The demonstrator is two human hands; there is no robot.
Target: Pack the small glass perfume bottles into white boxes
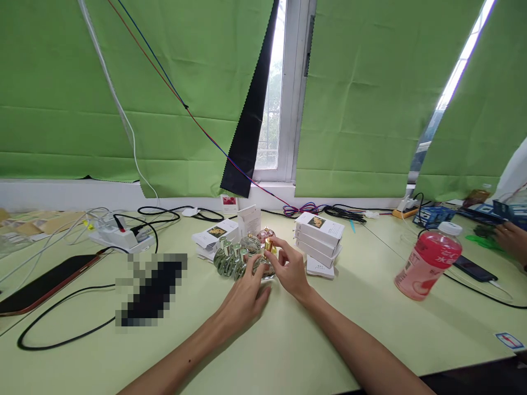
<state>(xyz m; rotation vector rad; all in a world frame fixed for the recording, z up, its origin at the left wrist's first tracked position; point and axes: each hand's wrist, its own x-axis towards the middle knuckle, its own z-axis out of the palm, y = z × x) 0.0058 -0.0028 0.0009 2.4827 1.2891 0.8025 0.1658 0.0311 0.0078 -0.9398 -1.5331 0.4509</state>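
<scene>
My right hand [291, 269] pinches a small gold cap [268, 244] between thumb and fingertips, over a clear glass perfume bottle [269, 270]. My left hand [246, 293] curls its fingers against that same bottle from the left; its grip is partly hidden. Just left of my hands stand several round glass perfume bottles with silvery-green tops [230, 258], packed in a row. Behind them are a pink-tinted bottle [263, 235] with a gold top and an upright white box [249, 219]. Whether the gold cap sits fully on the bottle is too small to tell.
White boxes [319, 236] are stacked on the right, more boxes [216, 235] on the left. A pink drink bottle [428, 263] stands farther right, near a phone [475, 269]. A power strip [119, 236], cables and another phone [49, 280] lie left. Another person's hand [510, 241] is at far right.
</scene>
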